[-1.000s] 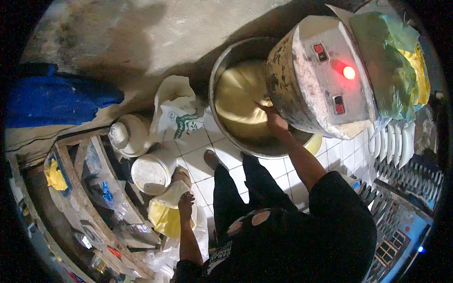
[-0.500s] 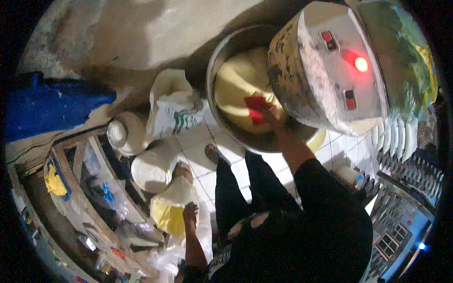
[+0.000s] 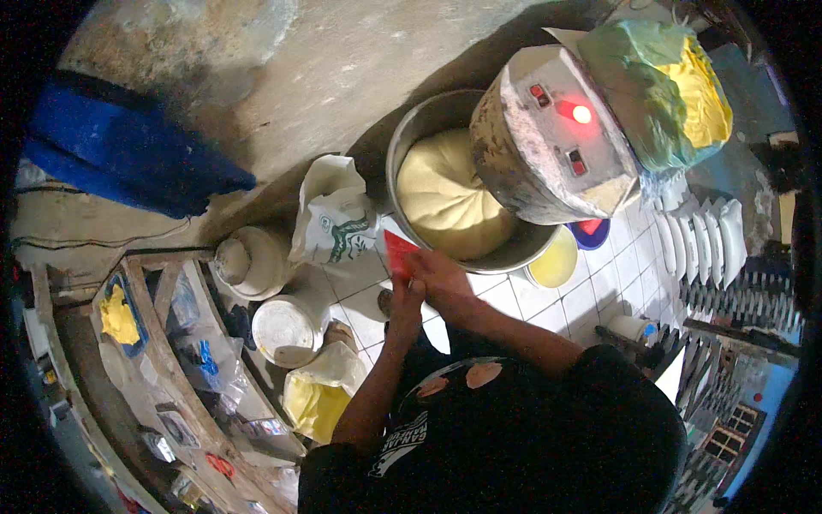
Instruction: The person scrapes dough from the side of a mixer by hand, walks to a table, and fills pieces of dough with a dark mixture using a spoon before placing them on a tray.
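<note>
In front of my body, my two hands meet around a flat red dough scraper point(image 3: 397, 248) beside the near left rim of a big metal mixing bowl point(image 3: 396, 163). My left hand point(image 3: 408, 293) closes on its lower end. My right hand point(image 3: 447, 284) is also closed on it from the right, covering part of it. Inside the bowl lies a large mass of pale, smooth dough point(image 3: 449, 201) with folds running to its middle. A worn mixer head point(image 3: 548, 133) with a lit red lamp hangs over the bowl's right side and hides part of the dough.
Left of the bowl stand a white sack point(image 3: 330, 223), a pale container point(image 3: 248, 261), a white bucket point(image 3: 287, 330) and a bag with yellow lining point(image 3: 317, 407). A yellow-filled tub point(image 3: 554, 261) sits at the bowl's right. A wooden shelf point(image 3: 154, 368) lines the left side.
My right hand has come out of the bowl with the red scraper, moving left and toward me. My left hand has risen from beside the yellow-lined bag to meet it. The view has shifted.
</note>
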`<state>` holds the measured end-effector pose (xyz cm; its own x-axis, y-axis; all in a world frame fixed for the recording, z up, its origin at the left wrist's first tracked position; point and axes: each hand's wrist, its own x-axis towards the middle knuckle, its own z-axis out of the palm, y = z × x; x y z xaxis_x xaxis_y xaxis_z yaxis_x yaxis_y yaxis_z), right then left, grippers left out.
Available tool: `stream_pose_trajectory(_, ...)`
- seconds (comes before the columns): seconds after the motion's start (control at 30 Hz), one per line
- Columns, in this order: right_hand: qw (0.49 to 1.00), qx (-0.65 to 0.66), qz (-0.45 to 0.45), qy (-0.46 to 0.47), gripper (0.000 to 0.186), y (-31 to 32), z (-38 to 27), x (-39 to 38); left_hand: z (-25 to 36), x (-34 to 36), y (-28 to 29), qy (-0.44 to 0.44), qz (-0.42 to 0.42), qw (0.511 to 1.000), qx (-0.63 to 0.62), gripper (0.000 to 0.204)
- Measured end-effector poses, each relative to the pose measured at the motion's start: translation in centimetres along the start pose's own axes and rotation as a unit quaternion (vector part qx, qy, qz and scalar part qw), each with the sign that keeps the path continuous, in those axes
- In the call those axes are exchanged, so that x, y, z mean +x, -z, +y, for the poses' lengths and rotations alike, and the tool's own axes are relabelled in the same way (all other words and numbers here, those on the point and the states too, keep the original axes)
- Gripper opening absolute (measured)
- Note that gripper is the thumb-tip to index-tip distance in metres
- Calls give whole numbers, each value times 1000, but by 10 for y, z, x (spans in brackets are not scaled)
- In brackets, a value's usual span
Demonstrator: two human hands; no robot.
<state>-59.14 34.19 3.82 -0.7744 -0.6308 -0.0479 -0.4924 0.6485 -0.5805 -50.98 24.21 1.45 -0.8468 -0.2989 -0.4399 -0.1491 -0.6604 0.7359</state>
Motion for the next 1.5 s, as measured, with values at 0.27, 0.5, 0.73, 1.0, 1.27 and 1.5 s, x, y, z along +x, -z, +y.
stream_pose_trajectory(0.27,994,-23,-98,-45,24,-13,154,49,-19,-5,96,-122,272,915,273,56)
stream_pose_trajectory(0.5,947,-228,-226,12,35,-185,318,74,-31,-64,123,-28,398,896,194,56)
stream_pose_trajectory(0.73,973,-131,-184,50,34,-137,284,98,-44,-80,79,0,421,895,147,54)
stream_pose_trajectory(1.0,951,-225,-213,16,14,-175,353,99,-75,-73,89,-61,346,874,336,50)
stream_pose_trajectory(1.27,969,-93,13,229,14,-131,329,58,-58,-106,64,-39,438,880,181,47)
stream_pose_trajectory(1.5,985,-27,-125,114,15,-177,390,38,-45,-129,92,-20,462,872,162,49)
